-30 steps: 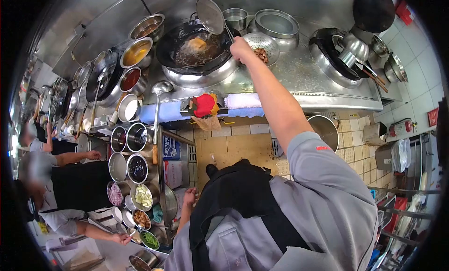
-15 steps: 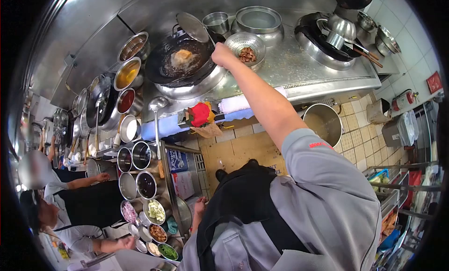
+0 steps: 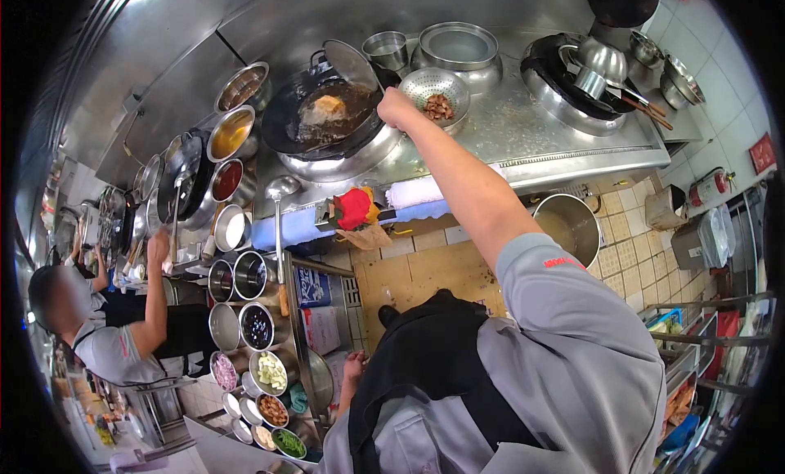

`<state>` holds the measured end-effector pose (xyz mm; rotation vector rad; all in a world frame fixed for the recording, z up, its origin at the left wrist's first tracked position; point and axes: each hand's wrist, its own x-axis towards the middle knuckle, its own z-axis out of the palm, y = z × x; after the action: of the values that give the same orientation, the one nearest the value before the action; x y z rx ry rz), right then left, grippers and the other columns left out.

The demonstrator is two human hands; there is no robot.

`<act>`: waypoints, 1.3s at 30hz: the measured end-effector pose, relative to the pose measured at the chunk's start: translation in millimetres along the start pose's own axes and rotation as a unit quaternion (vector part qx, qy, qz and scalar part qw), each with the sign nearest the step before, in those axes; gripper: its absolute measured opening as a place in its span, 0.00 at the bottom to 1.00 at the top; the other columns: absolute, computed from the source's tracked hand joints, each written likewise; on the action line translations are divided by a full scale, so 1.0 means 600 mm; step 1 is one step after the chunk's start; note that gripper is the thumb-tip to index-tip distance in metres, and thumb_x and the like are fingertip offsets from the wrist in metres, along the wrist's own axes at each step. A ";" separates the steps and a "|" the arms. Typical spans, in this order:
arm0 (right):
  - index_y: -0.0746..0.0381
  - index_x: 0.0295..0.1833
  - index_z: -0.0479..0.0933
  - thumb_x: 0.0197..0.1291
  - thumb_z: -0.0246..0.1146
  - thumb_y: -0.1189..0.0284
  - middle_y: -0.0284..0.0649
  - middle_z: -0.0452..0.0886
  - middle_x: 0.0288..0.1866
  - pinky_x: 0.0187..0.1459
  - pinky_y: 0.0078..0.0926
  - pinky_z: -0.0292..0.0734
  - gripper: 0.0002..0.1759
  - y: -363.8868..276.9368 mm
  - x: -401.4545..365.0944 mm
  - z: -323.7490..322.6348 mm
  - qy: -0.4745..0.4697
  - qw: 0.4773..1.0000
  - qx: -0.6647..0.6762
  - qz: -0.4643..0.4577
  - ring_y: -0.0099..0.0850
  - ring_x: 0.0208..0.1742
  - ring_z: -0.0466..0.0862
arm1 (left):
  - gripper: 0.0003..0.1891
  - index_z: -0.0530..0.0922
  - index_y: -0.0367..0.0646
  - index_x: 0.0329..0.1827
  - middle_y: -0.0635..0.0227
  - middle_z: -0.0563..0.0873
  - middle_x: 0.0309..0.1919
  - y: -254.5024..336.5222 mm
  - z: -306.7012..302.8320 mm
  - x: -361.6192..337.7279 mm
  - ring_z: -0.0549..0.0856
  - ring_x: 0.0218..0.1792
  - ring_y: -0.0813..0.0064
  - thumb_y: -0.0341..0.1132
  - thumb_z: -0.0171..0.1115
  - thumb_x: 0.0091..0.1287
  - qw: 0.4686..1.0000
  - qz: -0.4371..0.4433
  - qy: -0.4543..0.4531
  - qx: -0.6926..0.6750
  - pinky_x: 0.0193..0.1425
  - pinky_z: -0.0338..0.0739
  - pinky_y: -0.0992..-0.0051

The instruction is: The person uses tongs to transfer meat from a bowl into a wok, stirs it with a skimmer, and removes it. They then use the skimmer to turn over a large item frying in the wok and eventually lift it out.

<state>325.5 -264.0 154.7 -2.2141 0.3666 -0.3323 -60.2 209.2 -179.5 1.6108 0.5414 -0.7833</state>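
Note:
My right hand [image 3: 396, 109] is closed round the handle of a round skimmer [image 3: 350, 64], which is tilted over the far right rim of a black wok [image 3: 282, 135]. In the wok, a golden lump of food [image 3: 327, 108] sits in bubbling dark oil. Just right of the hand stands a perforated metal strainer [image 3: 417, 86] holding browned pieces of food [image 3: 439, 107]. My left hand [image 3: 354, 366] hangs low at my side, fingers curled, with no object visible in it, near the metal counter's edge.
A second wok [image 3: 544, 61] stands at right with a metal pot in it. Sauce pots [image 3: 226, 180], a ladle [image 3: 280, 188] and several ingredient containers [image 3: 268, 372] line the left side. A red cloth flower [image 3: 353, 209] is at the stove front. A co-worker [image 3: 123, 343] stands at left.
The bubbling around the food has spread, and the lump looks more golden. My right hand keeps its grip on the skimmer. The co-worker at left has raised an arm toward the utensils.

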 end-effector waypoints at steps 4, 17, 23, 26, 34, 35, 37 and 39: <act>0.68 0.33 0.69 0.44 0.45 0.85 0.42 0.66 0.18 0.09 0.30 0.50 0.10 0.015 0.025 0.003 -0.129 0.955 0.230 0.138 0.29 0.10 0.63 | 0.16 0.74 0.42 0.45 0.69 0.80 0.32 0.022 0.007 -0.023 0.76 0.24 0.79 0.44 0.53 0.62 0.997 -0.005 0.021 0.070 0.24 0.68 0.78; 0.72 0.20 0.70 0.48 0.48 0.79 0.46 0.71 0.14 0.14 0.34 0.61 0.10 0.035 0.038 0.010 -0.140 0.921 0.341 0.129 0.35 0.13 0.72 | 0.16 0.75 0.39 0.44 0.67 0.81 0.31 0.019 0.005 -0.029 0.78 0.32 0.75 0.43 0.54 0.63 0.999 -0.002 0.027 0.033 0.32 0.72 0.76; 0.70 0.19 0.70 0.48 0.48 0.78 0.47 0.72 0.14 0.13 0.36 0.61 0.10 0.002 0.007 -0.009 -0.069 0.987 0.120 0.082 0.36 0.13 0.74 | 0.16 0.75 0.39 0.42 0.68 0.81 0.32 -0.003 -0.006 -0.020 0.77 0.27 0.77 0.44 0.55 0.62 0.999 0.030 -0.002 0.031 0.29 0.71 0.77; 0.70 0.20 0.70 0.49 0.49 0.78 0.47 0.71 0.12 0.12 0.37 0.60 0.09 0.005 0.017 0.000 -0.062 0.996 0.039 0.054 0.36 0.13 0.73 | 0.17 0.75 0.39 0.42 0.66 0.82 0.34 0.004 -0.005 -0.022 0.76 0.24 0.79 0.45 0.55 0.61 0.991 0.052 0.023 0.121 0.28 0.71 0.78; 0.61 0.23 0.61 0.44 0.44 0.86 0.33 0.55 0.13 0.11 0.23 0.45 0.08 0.005 0.025 -0.009 -0.126 0.932 0.316 0.122 0.23 0.11 0.58 | 0.18 0.73 0.40 0.48 0.65 0.82 0.35 0.019 0.014 -0.038 0.76 0.23 0.78 0.45 0.54 0.62 0.996 0.019 0.046 0.077 0.26 0.70 0.78; 0.61 0.21 0.61 0.44 0.45 0.86 0.33 0.56 0.12 0.11 0.23 0.45 0.08 0.002 0.022 -0.007 -0.096 0.968 0.208 0.102 0.24 0.11 0.58 | 0.18 0.73 0.40 0.48 0.65 0.81 0.36 0.006 0.005 -0.028 0.77 0.25 0.76 0.44 0.53 0.62 0.995 0.024 0.038 0.085 0.28 0.71 0.77; 0.60 0.20 0.60 0.44 0.45 0.86 0.33 0.56 0.12 0.10 0.23 0.45 0.09 0.005 0.023 -0.002 -0.067 0.990 0.096 0.081 0.24 0.10 0.58 | 0.18 0.72 0.40 0.49 0.65 0.81 0.36 -0.005 -0.008 -0.007 0.78 0.27 0.75 0.44 0.53 0.63 0.995 0.029 0.031 0.092 0.29 0.72 0.77; 0.61 0.19 0.62 0.44 0.46 0.85 0.33 0.56 0.11 0.10 0.23 0.44 0.08 0.015 0.034 0.006 -0.107 0.976 0.151 0.110 0.25 0.09 0.57 | 0.19 0.71 0.40 0.51 0.66 0.80 0.37 0.004 -0.009 -0.002 0.79 0.28 0.74 0.44 0.52 0.63 0.996 -0.037 -0.008 -0.081 0.30 0.72 0.77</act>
<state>344.2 -274.7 147.6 -1.8677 0.4093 -0.0240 -58.2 214.0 -176.3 1.4400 0.6393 -0.7867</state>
